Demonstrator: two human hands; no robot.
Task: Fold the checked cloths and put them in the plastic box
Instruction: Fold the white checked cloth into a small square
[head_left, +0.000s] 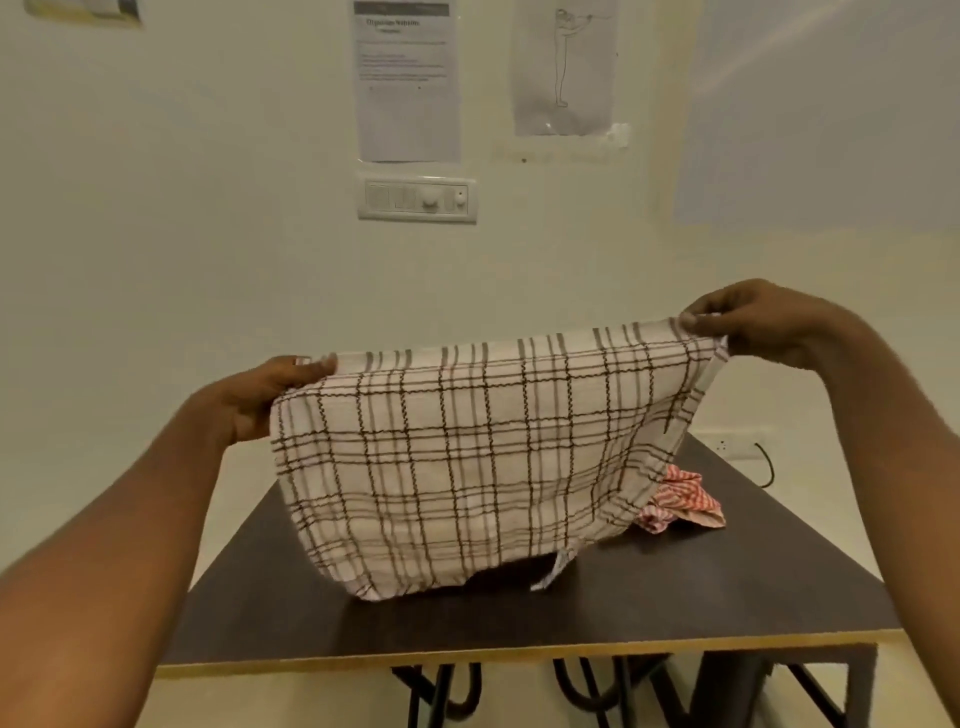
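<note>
A white cloth with brown and grey checks (467, 457) hangs spread out in the air above the dark table (675, 597). My left hand (270, 400) pinches its upper left corner. My right hand (769, 322) pinches the upper right corner, held higher. The cloth's lower edge touches the tabletop. A crumpled red and white checked cloth (685, 501) lies on the table behind it, partly hidden. No plastic box is in view.
The table stands against a pale wall with a switch panel (417, 197) and taped papers (408, 78). A wall socket with a dark cable (766, 465) sits low at the right. Black metal table legs (571, 691) show under the front edge.
</note>
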